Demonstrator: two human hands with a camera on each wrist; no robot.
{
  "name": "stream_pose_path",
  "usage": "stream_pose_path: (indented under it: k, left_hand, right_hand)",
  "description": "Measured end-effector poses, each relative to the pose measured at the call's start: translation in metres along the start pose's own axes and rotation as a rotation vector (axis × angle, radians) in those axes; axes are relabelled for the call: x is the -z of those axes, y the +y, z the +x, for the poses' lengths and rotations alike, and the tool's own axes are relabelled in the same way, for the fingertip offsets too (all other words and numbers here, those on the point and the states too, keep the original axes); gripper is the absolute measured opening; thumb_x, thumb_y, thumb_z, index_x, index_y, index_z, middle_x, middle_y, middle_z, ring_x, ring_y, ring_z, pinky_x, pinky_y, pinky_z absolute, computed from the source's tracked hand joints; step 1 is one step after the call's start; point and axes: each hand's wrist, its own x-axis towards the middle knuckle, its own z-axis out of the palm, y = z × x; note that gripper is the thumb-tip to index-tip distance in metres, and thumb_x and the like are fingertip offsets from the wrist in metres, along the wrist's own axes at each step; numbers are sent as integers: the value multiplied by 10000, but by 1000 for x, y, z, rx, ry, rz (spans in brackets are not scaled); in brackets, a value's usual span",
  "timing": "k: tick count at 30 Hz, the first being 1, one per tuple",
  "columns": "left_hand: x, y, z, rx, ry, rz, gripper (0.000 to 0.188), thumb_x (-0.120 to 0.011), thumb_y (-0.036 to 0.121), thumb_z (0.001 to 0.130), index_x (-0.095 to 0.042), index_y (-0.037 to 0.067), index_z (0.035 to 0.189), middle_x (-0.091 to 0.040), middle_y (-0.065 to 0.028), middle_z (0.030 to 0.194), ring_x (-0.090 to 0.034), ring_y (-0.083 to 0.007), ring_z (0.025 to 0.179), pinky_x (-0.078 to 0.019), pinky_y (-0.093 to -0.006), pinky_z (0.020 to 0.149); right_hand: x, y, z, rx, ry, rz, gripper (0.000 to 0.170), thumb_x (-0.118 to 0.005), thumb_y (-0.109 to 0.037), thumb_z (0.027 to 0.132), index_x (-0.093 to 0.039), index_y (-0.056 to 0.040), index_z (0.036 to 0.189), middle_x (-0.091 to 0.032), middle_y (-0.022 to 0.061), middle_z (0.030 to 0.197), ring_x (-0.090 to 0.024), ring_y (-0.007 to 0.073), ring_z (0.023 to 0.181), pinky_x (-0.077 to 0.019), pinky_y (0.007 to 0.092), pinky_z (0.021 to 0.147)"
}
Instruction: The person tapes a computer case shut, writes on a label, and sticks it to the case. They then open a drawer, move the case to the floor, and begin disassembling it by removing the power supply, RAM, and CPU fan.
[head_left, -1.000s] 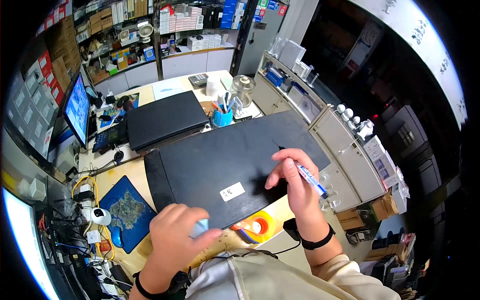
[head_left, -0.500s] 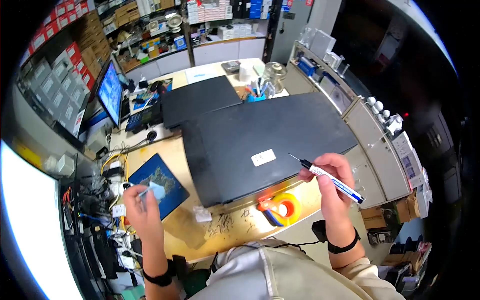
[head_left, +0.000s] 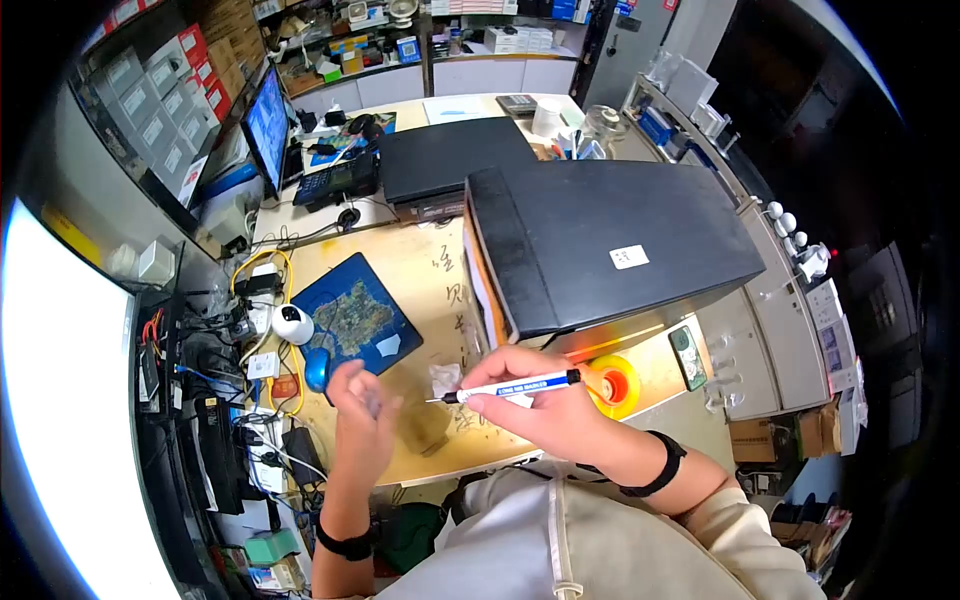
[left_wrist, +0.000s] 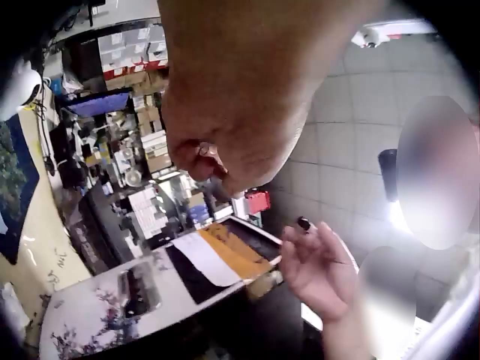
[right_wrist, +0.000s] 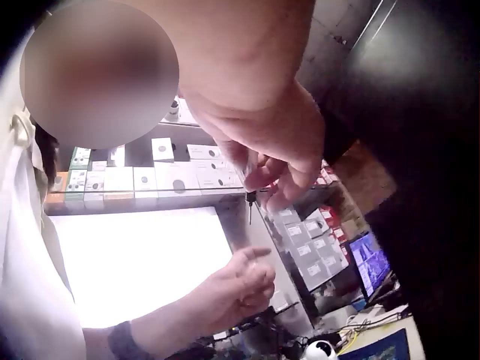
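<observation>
My right hand grips a blue and white marker near its middle. The marker's thin bare nib points left, towards my left hand. That hand hovers between the mouse pad and the table's front edge, fingers bent. A small pale bit shows between its fingertips; I cannot tell what it is. On the pad's lower right lies a light blue scrap. Behind the right hand stands a large black box with a white label on top.
A blue mouse and white camera sit left of the pad, among cables. Orange and yellow tape and a phone lie at the right. Crumpled white paper rests near the marker. A flat black case lies behind.
My right hand has brought the marker from beside the labelled box leftwards, close to my left hand. The light blue scrap seen at my left fingers lies on the mouse pad. The head view has shifted.
</observation>
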Motion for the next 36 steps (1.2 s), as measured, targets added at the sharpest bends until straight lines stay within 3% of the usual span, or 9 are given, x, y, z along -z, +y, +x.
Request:
stream_pose_path:
  k: [5, 6, 9, 10, 15, 19, 23, 28, 36]
  left_hand:
    - [17, 10, -23, -19, -173, -20, 635, -616, -50, 784, -194, 54, 1247, -473, -93, 980, -510, -164, 819, -447, -266, 694]
    - [17, 8, -28, 106, -141, -112, 540, -661, -10, 747, -337, 48, 1175, -493, -140, 1054, -530, -233, 912, -455, -310, 756]
    - [23, 14, -24, -137, -74, 351, 397, -703, 32, 687, -482, 30, 1016, -489, -177, 1095, -508, -309, 987, -442, -362, 815]
    - [20, 7, -25, 113, -85, 142, 316, -726, 61, 635, -535, 30, 884, -474, -207, 1141, -461, -362, 1059, -420, -400, 860]
    - [26, 4, -27, -55, -124, 119, 383, -739, 60, 679, -503, -16, 971, -486, -143, 943, -553, -236, 764, -463, -319, 695]
    - [23, 3, -34, -104, 66, -145, 323, -601, 194, 822, -466, -37, 1003, -511, -115, 773, -526, -178, 662, -425, -259, 592]
    - [37, -10, -39, -206, 59, 167, 691, -216, 627, 895, -384, -10, 1100, -442, -17, 644, -429, -110, 637, -365, -275, 565]
    - [33, -20, -27, -502, 287, 422, 463, -379, 453, 931, -485, 5, 976, -528, -124, 871, -473, -258, 539, -388, -340, 502]
    - [29, -61, -16, -246, 141, 311, 287, -524, 326, 858, -534, 68, 981, -549, -151, 729, -532, -362, 621, -415, -410, 529]
  right_hand:
    - [-28, 1, 14, 58, -115, 4, 102, -631, -72, 833, -596, -15, 911, -621, 24, 880, -542, 47, 761, -439, 199, 657]
    - [-33, 4, 15, 62, -124, 11, 99, -631, -74, 834, -596, -15, 907, -620, 23, 874, -543, 49, 761, -438, 198, 655]
    - [-41, 3, 20, 42, -137, -29, 94, -642, -84, 821, -596, -17, 868, -602, 20, 811, -531, 68, 716, -428, 229, 639]
    - [-42, 3, 21, 44, -128, -10, 97, -645, -86, 814, -594, -17, 859, -597, 27, 801, -531, 80, 715, -428, 238, 645]
    - [-59, 4, 24, 13, -111, -91, 123, -654, -102, 787, -562, -33, 832, -556, 45, 748, -513, 128, 714, -417, 263, 642]
    - [-64, 5, 24, -43, -198, -37, 157, -673, -129, 796, -548, -33, 799, -527, 25, 716, -456, 90, 667, -370, 256, 583]
    - [-80, 13, 23, 17, -189, 39, 180, -684, -137, 801, -541, -30, 784, -519, 7, 693, -439, 65, 658, -353, 249, 563]
    - [-95, 23, 26, -35, -87, 136, 179, -667, -101, 815, -519, -16, 761, -538, 7, 691, -478, 54, 666, -385, 237, 583]
    - [-84, 35, 32, -146, -119, 172, 171, -622, -74, 843, -500, -13, 947, -622, 49, 863, -581, 88, 774, -447, 227, 664]
